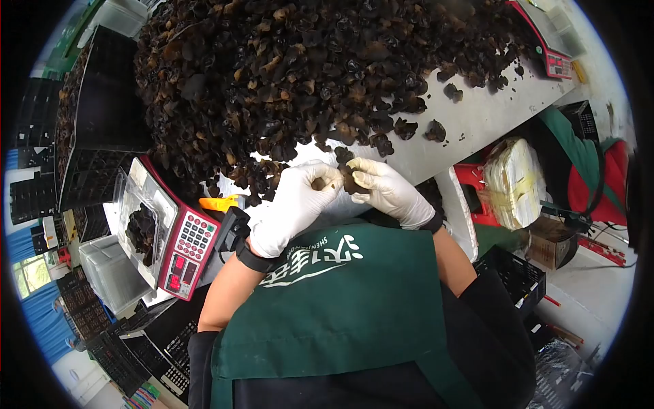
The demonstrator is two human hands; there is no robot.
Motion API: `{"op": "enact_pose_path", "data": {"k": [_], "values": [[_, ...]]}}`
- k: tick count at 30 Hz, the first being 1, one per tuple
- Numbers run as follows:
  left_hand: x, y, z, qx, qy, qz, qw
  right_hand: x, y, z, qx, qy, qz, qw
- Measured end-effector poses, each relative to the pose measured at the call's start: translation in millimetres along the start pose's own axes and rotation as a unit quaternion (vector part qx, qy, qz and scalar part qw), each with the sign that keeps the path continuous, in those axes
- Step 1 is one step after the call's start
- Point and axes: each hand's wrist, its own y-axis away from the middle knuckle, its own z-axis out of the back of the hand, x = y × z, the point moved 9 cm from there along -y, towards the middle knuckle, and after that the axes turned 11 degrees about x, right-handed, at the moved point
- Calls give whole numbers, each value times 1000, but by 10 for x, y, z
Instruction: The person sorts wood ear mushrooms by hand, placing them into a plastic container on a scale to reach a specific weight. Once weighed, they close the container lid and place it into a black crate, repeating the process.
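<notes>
A large heap of dark brown, curled fungus pieces [272, 82] covers much of the metal table [470, 116]. At the heap's near edge, both my hands wear white gloves. My right hand [392, 189] pinches a dark fungus piece [351, 178] between thumb and fingers. My left hand [300, 201], fingers curled together, meets the left side of that piece; a small brownish bit shows at its fingertips. Loose pieces [434, 131] lie on the table to the right of the heap.
A red scale [191, 238] at the left bears a clear tray of fungus [142, 232]. An orange-handled tool [219, 203] lies beside it. Another red scale [557, 66] stands at the far right. Black crates [109, 102] are at the left, a stool with a wrapped cushion [514, 183] at the right.
</notes>
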Motion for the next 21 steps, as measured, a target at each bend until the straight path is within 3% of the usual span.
{"op": "enact_pose_path", "data": {"k": [2,3,6,8,12,17,21], "values": [[169,-3,-80,32,195,50,979,-84,-9,26,68,-147,22,987],[235,3,-141,48,290,74,953,-103,-10,38,72,-159,26,984],[282,22,-129,28,313,92,945,-143,-31,73,98,-194,38,975],[272,38,-94,14,255,100,962,-154,-42,107,130,-216,45,967],[105,0,-17,-12,51,36,998,-68,-19,90,26,-143,49,988],[-27,-5,14,-52,-51,-9,997,-60,-8,141,-33,-60,37,997],[-51,-17,-30,-54,-107,-22,993,-35,-31,98,-4,-62,42,997]]}}
